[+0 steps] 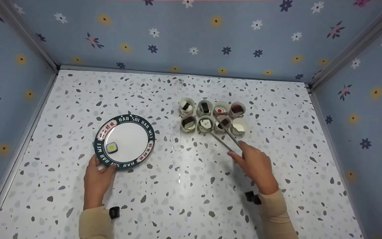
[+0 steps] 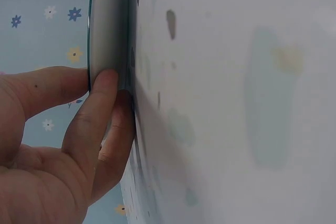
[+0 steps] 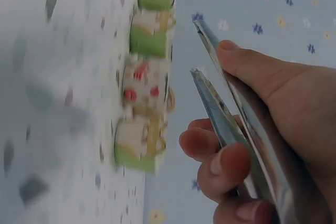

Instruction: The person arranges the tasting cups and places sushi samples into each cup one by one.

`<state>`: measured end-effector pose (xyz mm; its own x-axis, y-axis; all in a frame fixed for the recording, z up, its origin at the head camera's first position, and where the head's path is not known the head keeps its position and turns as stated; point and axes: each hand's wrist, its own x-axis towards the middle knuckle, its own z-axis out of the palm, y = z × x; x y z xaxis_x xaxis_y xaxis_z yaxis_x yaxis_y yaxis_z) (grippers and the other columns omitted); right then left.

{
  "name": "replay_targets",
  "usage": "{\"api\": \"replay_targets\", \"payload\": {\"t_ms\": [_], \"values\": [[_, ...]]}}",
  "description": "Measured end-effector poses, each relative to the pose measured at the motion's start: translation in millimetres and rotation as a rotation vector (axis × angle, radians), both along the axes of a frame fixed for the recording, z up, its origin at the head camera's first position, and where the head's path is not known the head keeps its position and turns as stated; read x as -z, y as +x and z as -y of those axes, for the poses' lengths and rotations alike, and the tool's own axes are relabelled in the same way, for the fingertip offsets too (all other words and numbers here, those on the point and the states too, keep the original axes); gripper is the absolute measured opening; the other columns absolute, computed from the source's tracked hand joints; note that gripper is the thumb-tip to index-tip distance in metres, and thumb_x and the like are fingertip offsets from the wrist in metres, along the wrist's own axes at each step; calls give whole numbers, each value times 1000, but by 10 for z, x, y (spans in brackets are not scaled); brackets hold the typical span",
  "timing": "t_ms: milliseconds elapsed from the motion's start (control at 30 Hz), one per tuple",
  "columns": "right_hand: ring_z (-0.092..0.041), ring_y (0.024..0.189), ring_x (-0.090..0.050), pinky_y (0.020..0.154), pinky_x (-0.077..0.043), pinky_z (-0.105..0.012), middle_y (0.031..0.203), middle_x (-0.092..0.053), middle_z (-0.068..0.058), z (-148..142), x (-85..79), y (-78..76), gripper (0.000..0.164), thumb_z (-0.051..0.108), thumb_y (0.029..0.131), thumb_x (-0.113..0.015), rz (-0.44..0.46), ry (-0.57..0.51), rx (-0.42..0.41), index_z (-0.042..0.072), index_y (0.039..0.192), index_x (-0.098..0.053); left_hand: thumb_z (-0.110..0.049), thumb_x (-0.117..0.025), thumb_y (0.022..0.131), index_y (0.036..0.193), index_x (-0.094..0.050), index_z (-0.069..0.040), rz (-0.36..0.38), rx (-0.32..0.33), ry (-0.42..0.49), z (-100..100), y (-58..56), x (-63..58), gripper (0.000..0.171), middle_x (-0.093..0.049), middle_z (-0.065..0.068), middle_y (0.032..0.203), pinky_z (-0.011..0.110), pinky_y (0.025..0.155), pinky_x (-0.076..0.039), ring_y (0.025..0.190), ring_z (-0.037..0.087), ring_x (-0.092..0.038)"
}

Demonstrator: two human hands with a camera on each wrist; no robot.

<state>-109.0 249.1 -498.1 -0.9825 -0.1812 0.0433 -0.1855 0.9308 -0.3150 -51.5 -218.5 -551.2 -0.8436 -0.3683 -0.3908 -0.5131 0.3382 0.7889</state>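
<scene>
My left hand [image 1: 98, 182] pinches the near-left rim of a round plate [image 1: 131, 141] with a dark green lettered border. A small white block [image 1: 112, 147] with a yellow-green centre, like a toy sushi roll, lies at the plate's left. In the left wrist view, the fingers meet the plate's edge close to the table. My right hand [image 1: 257, 167] holds metal tongs [image 1: 233, 137], their tips apart over the near row of small cups [image 3: 146, 85]. The cups stand in two rows, holding sushi-like pieces, among them a white one with dark specks [image 1: 205, 124].
A white speckled tabletop [image 1: 177, 186] lies under everything. Blue flowered panels [image 1: 191, 36] stand at the back and both sides, with metal strips [image 1: 177, 73] along their lower edges. A dark clip-like object [image 1: 249, 196] is by the right wrist.
</scene>
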Motion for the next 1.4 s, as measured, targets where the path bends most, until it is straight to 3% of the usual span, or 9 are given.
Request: {"api": "replay_targets", "payload": {"t_ms": [267,500,667,1000,1200,1400], "values": [[-15,52,-51,44,-42,-35,66,-55,6,592,77,-24,46,56,94,-62,-5,23,-177,13,110,-65,-17,-61,98,159,-8,1,4,-2,7,-9,-9,3,84,-34,30,152,48,109,-36,126,41,-52],[-21,65,-64,50,-50,-36,89,-71,0,1192,154,-95,49,57,95,-58,-6,48,-334,14,118,-66,-17,-61,97,159,-10,2,-21,-2,-2,-1,4,8,82,-36,31,150,49,109,-37,125,42,-53],[-16,63,-63,50,-49,-33,84,-71,2,1601,200,-133,49,59,96,-55,14,60,-425,14,115,-66,-17,-61,98,159,-10,2,-31,3,-13,-4,31,3,81,-37,31,149,50,110,-35,123,43,-54],[-14,57,-56,47,-45,-33,71,-62,3,2119,224,-194,44,59,95,-57,7,131,-503,16,99,-65,-15,-62,98,158,-12,3,-61,5,-6,14,26,1,80,-38,32,147,49,109,-36,122,44,-55],[-14,58,-55,47,-44,-32,76,-63,4,2323,250,-214,45,60,94,-57,90,184,-514,16,101,-66,-16,-62,98,158,-12,1,-56,4,-3,15,33,5,81,-38,31,148,50,109,-37,122,44,-54],[-14,57,-55,45,-43,-32,77,-64,3,2440,277,-208,44,60,95,-56,87,217,-515,17,97,-65,-15,-62,97,159,-12,1,-58,1,2,17,28,8,81,-38,31,148,49,107,-39,122,45,-54]]}}
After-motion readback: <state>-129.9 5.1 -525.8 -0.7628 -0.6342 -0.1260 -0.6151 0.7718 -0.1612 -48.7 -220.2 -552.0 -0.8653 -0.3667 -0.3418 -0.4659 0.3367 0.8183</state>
